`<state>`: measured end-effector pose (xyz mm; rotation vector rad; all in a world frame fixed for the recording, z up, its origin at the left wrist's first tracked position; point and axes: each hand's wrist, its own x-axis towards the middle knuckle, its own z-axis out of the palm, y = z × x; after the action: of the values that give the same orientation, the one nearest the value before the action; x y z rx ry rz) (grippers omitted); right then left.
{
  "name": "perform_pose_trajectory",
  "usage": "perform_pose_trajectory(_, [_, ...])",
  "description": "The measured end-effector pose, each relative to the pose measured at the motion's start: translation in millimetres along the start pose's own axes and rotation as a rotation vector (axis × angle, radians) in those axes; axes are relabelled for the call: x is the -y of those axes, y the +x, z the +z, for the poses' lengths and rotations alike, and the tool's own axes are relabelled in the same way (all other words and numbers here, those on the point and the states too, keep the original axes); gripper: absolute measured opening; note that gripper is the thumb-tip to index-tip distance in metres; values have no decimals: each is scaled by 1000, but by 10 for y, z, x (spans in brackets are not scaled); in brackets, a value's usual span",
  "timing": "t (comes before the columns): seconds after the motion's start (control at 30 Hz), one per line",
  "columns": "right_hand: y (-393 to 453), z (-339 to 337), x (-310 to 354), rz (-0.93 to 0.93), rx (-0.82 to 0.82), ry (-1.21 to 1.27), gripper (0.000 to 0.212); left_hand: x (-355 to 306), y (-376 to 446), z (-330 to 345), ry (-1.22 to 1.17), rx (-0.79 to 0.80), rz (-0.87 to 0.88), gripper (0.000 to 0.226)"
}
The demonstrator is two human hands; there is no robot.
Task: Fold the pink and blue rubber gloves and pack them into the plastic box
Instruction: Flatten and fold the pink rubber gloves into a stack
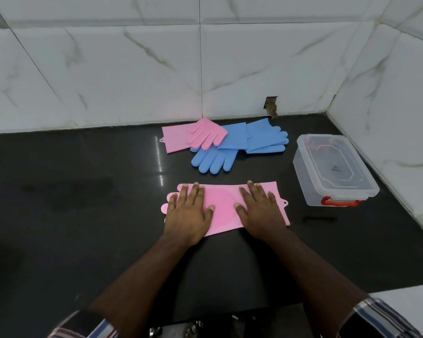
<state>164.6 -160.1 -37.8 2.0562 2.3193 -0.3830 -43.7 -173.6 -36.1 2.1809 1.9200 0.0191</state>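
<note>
Dark counter [83, 191] underneath, we press our left hand [189, 215] and right hand [259, 213] flat, fingers spread, on one unfolded pink glove [224, 208]; beyond them three gloves [220, 145] wait, the plastic box [332, 167] to their right lidded.

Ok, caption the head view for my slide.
Both hands, left hand and right hand, press a pink glove flat on the dark counter.

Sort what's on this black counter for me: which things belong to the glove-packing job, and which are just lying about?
Part of the job:
- flat pink rubber glove under the left hand and right hand
- second pink rubber glove at the back
- two blue rubber gloves
- clear plastic box, lid on, red latch

Just lying about:
- small dark thin object in front of the box; cannot identify it
</note>
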Motion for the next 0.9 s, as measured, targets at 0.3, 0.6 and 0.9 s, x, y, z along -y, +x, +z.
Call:
perform_pose_trajectory(0.3, [33, -29, -120, -40, 22, -23, 63, -61, -19, -4, -7, -56, -35, 66])
perform_pose_trajectory(0.6, [292, -262, 28, -13, -99, 173, 58, -17, 280, -208, -44, -112, -67, 62])
perform_pose_trajectory(0.9, [863, -626, 68, -99, -157, 339, 52, 27, 898, -488, -127, -187, -41, 54])
